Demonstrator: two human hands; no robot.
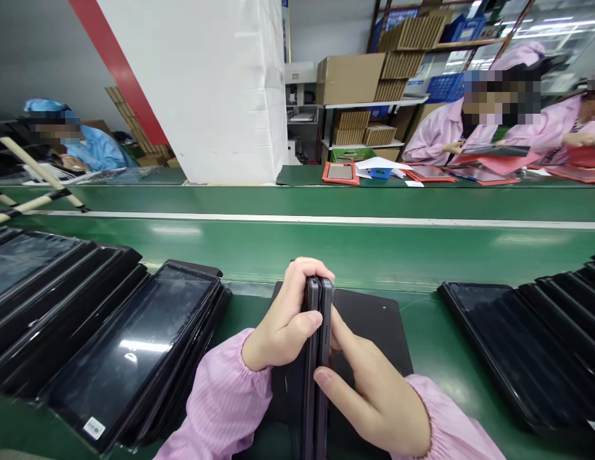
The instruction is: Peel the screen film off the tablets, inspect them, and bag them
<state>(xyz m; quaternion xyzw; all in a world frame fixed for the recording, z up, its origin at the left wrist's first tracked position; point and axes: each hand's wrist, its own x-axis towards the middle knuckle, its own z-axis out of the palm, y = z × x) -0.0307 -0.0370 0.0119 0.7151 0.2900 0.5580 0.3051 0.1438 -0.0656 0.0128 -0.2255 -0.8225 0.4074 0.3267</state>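
Observation:
A dark folding tablet (316,345) stands on edge, its two halves nearly closed, on a black mat (374,326). My left hand (280,316) wraps over its top edge, thumb on the near half. My right hand (369,390) grips it from the other side, with the fingers pressing against the hinge side and the lower half. Below the hands, the tablet's lower end is partly hidden by my right hand. A leaning stack of black-framed tablets (129,345) lies to my left, and another stack (512,345) lies to my right.
A green conveyor belt (297,255) runs across in front of me. Beyond it, co-workers in pink smocks (450,134) handle tablets on red trays (340,172). A worker in blue (91,150) sits far left. Shelves hold cardboard boxes and blue crates.

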